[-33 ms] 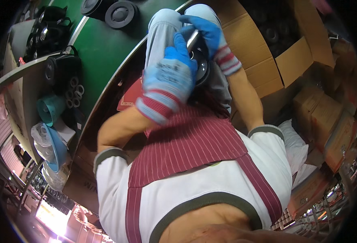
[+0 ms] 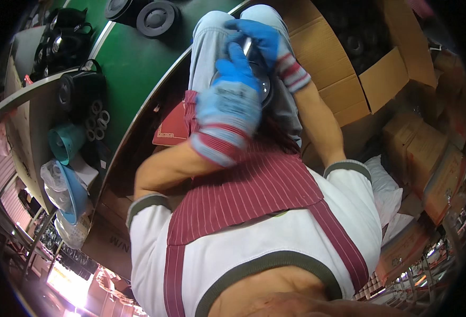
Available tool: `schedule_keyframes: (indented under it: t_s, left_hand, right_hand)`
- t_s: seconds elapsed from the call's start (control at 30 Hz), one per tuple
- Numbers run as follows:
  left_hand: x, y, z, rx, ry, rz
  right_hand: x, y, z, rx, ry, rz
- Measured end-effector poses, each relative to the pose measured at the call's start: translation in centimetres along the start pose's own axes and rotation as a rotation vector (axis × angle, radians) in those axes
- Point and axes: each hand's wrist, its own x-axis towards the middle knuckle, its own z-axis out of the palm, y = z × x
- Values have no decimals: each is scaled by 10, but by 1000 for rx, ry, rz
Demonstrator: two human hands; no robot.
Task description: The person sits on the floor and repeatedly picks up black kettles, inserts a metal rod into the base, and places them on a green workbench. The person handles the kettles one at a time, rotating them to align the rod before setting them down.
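Looking down from my head camera, brown cardboard boxes crowd my right side: an open box (image 2: 349, 58) with its flaps up sits at the upper right, dark round parts inside it, and more closed boxes (image 2: 428, 158) are stacked lower at the right edge. A flat red package (image 2: 172, 129) with a pale pattern along its edge lies just under the rim of the green surface (image 2: 137, 63), near my left elbow. A label on a box at the lower left is too bent and cut off to tell.

The round black speaker part (image 2: 262, 79) rests in my lap, on my grey trouser leg, between both gloves. Its flat face points up toward me, slightly tilted; being round, it has no clear long axis. It looks dark and shiny with a metal glint at the top, mostly covered.

My left hand (image 2: 227, 105), in a blue glove with a red-striped cuff, lies curled over the part from above, blurred. My right hand (image 2: 267, 42), gloved alike, wraps its fingers round the part's far rim.

2 similar black discs (image 2: 148, 13) lie on the surface.
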Motion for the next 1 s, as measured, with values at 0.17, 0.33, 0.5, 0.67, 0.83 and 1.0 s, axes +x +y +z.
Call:
schedule_keyframes:
  t_s: [0.17, 0.33, 0.5, 0.67, 0.83, 1.0]
  left_hand:
    - [2, 43, 34, 208, 80, -228]
    - [-12, -4, 22, -81, 104, 47]
    - [-13, 33, 35, 82, 213, -72]
    - [-8, 38, 50, 119, 249, -68]
    - [-18, -22, 45, -204, 273, 255]
    - [-9, -56, 18, -325, 285, 350]
  right_hand:
    - [42, 48, 9, 43, -346, -128]
    - [18, 44, 0, 20, -260, -137]
    - [37, 31, 10, -83, -438, -574]
    - [38, 49, 4, 216, -488, -36]
    - [-7, 40, -8, -88, -99, -531]
    - [-52, 20, -4, 356, 59, -116]
